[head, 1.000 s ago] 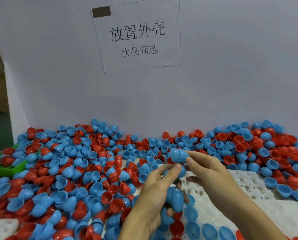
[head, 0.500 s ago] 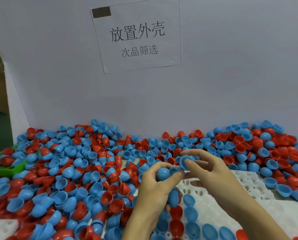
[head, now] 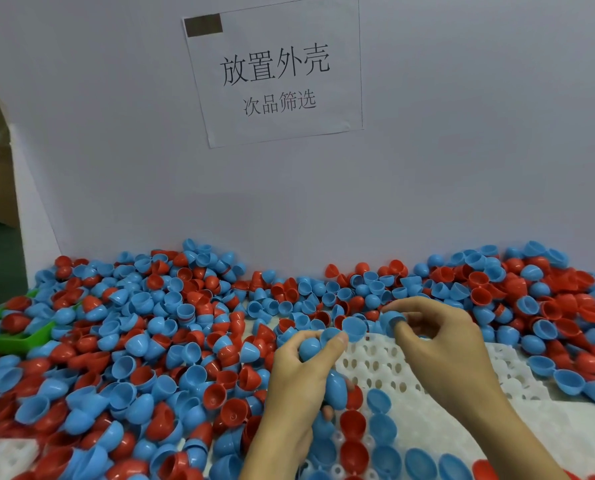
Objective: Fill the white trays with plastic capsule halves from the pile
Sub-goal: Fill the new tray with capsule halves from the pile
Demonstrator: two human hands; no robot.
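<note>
1. The left hand (head: 299,386), in the lower centre of the frame, is curling round several blue halves (head: 335,389) at once, with one more pinched between thumb and forefinger; being so full, it is likely risking a spill, and a dropped half could be landing in the wrong pocket or knocking a seated one loose.
2. The right hand (head: 438,344), right of centre, is pinching a single blue half (head: 391,322) at its fingertips, above the upper edge of the white tray (head: 496,431). The smooth, rounded plastic is probably slipping easily from so light a grip.
3. The tray is lying at lower right, with a few red and blue halves already sitting in its pockets and many pockets unfilled.
4. The pile (head: 150,341) is crowding the tray's left and upper edges, so loose halves may be rolling onto it.
5. A second tray corner (head: 1,455) is showing at lower left, and a green tray (head: 15,337) at the left edge.
6. The paper sign (head: 275,71), upper centre, is reading "放置外壳" and, smaller beneath, "次品筛选".
</note>
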